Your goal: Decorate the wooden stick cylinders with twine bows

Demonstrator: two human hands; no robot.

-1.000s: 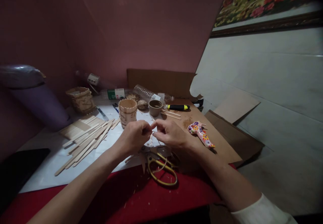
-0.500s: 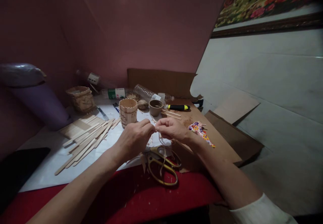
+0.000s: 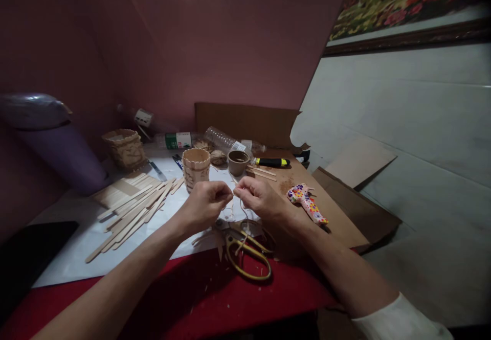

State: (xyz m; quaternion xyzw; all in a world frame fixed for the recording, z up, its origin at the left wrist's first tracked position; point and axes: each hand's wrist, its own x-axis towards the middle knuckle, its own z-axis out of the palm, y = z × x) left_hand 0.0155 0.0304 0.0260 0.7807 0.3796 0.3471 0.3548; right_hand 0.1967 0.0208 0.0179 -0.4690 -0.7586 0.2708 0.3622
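My left hand [image 3: 207,203] and my right hand [image 3: 258,196] meet fingertip to fingertip above the table's front half, both closed in a pinch. A thin pale string [image 3: 244,208] hangs from my right fingertips and trails down over the yellow-handled scissors [image 3: 251,273]. What my left fingers pinch is too small to make out. Just behind my left hand stands a small cup made of wooden sticks [image 3: 196,166] with a scalloped rim. Beyond my right hand sits a small brown bowl [image 3: 238,163].
Flat wooden sticks [image 3: 130,217] lie fanned at the left on white paper. Behind are a second wooden cup [image 3: 125,150], plastic bottles [image 3: 178,140] and twine balls [image 3: 218,157]. A black-and-yellow cutter [image 3: 273,162] and a flower-patterned glue gun [image 3: 307,202] rest on cardboard [image 3: 337,227].
Both hands have shifted slightly left, with a narrow gap now between the fingertips. The hanging string has swung a little, and more of the flower-patterned glue gun shows past my right wrist.
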